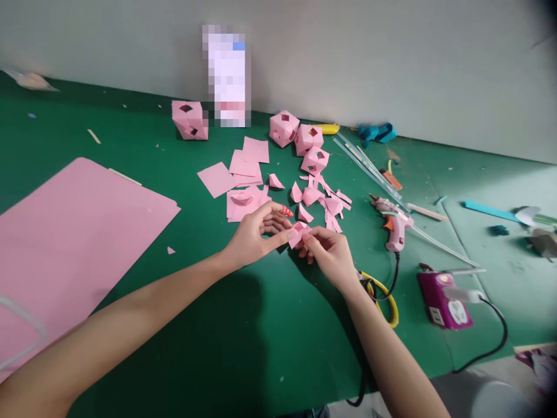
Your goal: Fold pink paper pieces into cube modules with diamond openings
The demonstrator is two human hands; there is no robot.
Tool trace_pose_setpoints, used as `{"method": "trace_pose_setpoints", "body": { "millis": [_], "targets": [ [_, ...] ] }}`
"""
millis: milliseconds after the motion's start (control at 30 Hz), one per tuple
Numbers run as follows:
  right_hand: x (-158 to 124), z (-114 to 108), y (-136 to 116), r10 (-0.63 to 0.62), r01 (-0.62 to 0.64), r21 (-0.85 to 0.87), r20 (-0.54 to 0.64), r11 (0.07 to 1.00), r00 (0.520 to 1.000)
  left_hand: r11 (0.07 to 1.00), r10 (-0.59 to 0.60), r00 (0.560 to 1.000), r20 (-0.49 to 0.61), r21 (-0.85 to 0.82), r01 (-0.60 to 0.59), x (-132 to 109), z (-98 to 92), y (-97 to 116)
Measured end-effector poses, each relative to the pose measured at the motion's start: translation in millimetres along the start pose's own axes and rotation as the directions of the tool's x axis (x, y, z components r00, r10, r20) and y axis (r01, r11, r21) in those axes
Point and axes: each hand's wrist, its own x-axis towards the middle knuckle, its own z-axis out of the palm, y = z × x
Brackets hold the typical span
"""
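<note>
Between my two hands is a small folded piece of pink paper (pixel 298 233). My left hand (pixel 260 233) pinches its left side with the thumb, and a red patterned wrap covers one fingertip. My right hand (pixel 331 251) grips the piece's right side between thumb and fingers. Just beyond lie small folded pink pieces (pixel 311 196) and thin pink strips (pixel 333 223). Square pink sheets (pixel 216 179) overlap behind my left hand, with one curved piece (pixel 242 198) on top. Farther back stand several faceted pink paper shapes with diamond-shaped holes (pixel 284 128).
A pink glue gun (pixel 396 227) lies right of my hands, with yellow-handled scissors (pixel 392 307) by my right forearm. A purple power box (pixel 441 302) with cords sits farther right. Large pink sheets (pixel 87 232) lie under my left forearm's side. A blurred panel (pixel 228 78) leans on the wall.
</note>
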Motion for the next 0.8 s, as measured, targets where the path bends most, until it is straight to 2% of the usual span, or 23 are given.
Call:
{"method": "trace_pose_setpoints", "body": {
  "millis": [267,800],
  "targets": [
    [-1.1,1.6,-1.6,0.004,-0.004,0.014,0.034,1.0,0.999,1.0,-0.011,1.0,0.025,-0.006,0.011,0.7,-0.6,-1.4],
    [-1.4,4.0,1.1,-0.048,0.049,-0.036,0.028,0.998,0.998,0.999,-0.046,0.998,0.04,-0.012,0.047,0.8,-0.3,1.8]
  ]
}}
